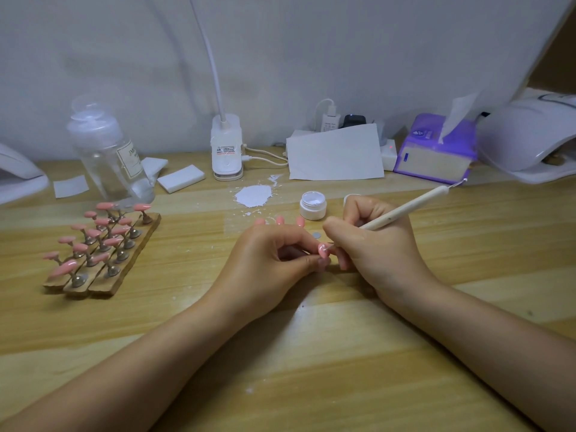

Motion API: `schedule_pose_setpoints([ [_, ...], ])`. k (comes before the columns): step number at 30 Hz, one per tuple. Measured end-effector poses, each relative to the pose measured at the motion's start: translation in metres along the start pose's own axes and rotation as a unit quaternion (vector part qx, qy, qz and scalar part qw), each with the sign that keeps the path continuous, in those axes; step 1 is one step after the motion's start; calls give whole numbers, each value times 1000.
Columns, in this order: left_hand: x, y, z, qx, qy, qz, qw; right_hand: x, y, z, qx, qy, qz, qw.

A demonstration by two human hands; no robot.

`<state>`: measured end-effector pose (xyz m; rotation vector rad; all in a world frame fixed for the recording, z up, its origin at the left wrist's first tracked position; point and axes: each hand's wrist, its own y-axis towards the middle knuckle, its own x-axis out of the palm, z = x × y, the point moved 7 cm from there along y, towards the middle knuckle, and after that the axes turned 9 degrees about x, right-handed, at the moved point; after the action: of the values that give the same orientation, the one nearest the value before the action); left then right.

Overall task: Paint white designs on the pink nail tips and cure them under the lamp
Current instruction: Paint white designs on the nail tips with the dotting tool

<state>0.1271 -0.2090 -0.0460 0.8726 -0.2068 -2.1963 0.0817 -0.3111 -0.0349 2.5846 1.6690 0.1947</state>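
A pink nail tip (322, 250) is pinched between thumb and forefinger of the left hand (274, 260), just below the centre of the view; the grip is clenched on the tip, with the other fingers curled under. A white pen (402, 210) is held in the right hand (374, 244), fingers wrapped round its lower end; its shaft runs up toward 2 o'clock, and its fine point is seen touching the tip's top face, where a small white mark shows. Both wrists are rested on the wooden desk (280, 369).

At 12 o'clock from the hands, three more pink tips (279, 220) lie in a row just past the left knuckles. A small open jar (313, 205) of white stands at 1 o'clock, close to the right hand, and a white smear (253, 196) is spread on the desk just left of the jar. A small grey disc (316, 235) lies between the hands and the jar.

At 9 o'clock, well apart from the hands, a wooden rack (103, 269) carries many pink tips on short metal stands (78, 280). Behind it a clear pump bottle (109, 151) is seen, with white pads (180, 178) beside it.

Along the back wall a clip light (227, 148) with a bent white neck is placed at 12 o'clock, a sheet of paper (335, 154) to its right, then a purple tissue pack (436, 151). The white curing lamp (526, 138) sits at 2 o'clock at the frame's edge
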Motion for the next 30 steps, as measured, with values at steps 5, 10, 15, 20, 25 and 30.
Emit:
schedule_pose_setpoints([
  [5, 1, 0, 0, -6, -6, -7, 1000, 0, 0, 0, 2, 3, 0, 1000],
  [10, 1, 0, 0, -6, -9, -5, 1000, 0, 0, 1, 1, 2, 3, 1000],
  [15, 0, 0, -1, -5, -5, -3, 1000, 0, -1, -1, 1, 3, 4, 1000],
  [20, 1, 0, -1, -10, -25, -6, 1000, 1, -1, -1, 5, 7, 1, 1000],
  [25, 2, 0, -1, -8, -33, -7, 999, 0, -1, -1, 7, 9, 2, 1000],
  [30, 1, 0, -1, -6, -16, -5, 1000, 1, -1, -2, 3, 7, 3, 1000],
])
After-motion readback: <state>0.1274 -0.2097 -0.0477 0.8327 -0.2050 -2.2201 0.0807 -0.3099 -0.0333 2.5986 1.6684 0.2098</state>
